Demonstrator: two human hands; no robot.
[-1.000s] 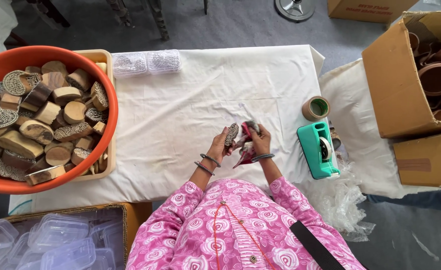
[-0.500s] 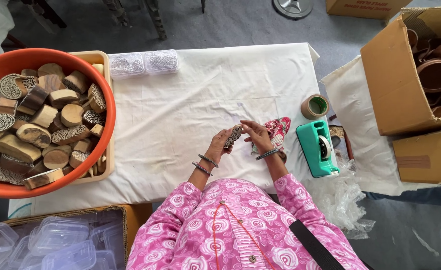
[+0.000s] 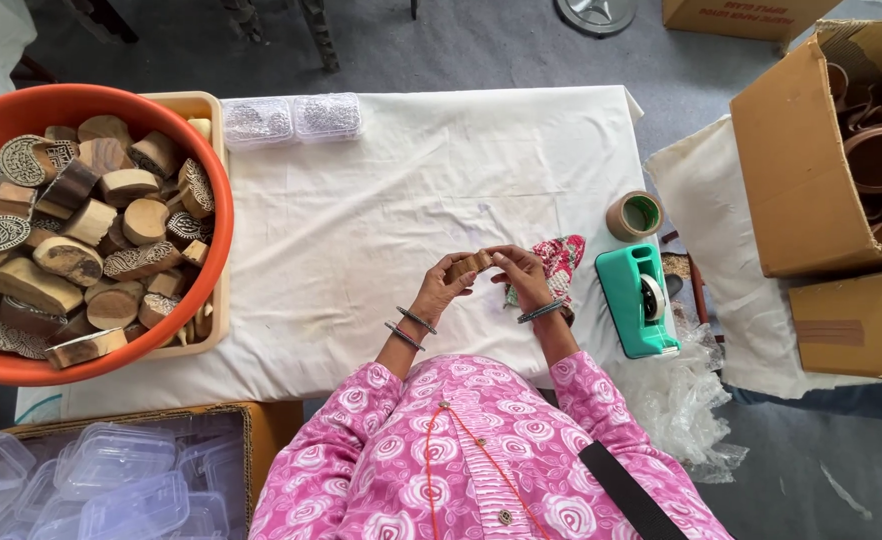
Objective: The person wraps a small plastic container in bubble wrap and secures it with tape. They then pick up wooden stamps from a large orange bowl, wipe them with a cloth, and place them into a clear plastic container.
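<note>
While a floral cloth (image 3: 559, 262) lies near the table's (image 3: 361, 220) right edge, both hands (image 3: 448, 287) (image 3: 521, 277) pinch a wooden block (image 3: 468, 265).

Left hand (image 3: 445, 288) and right hand (image 3: 521, 277) meet, fingers pinched inward.

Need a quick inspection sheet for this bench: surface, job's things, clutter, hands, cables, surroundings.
Surface: table under a wrinkled white cloth.
Job's things: small wooden block, held over the cloth.
Clutter: orange tub of carved wooden blocks, tape roll, teal tape dispenser, patterned cloth.
Hands: left hand and right hand both grip the block.
Cables: nothing seen.
Surroundings: cardboard box of clay pots, clear plastic containers.
</note>
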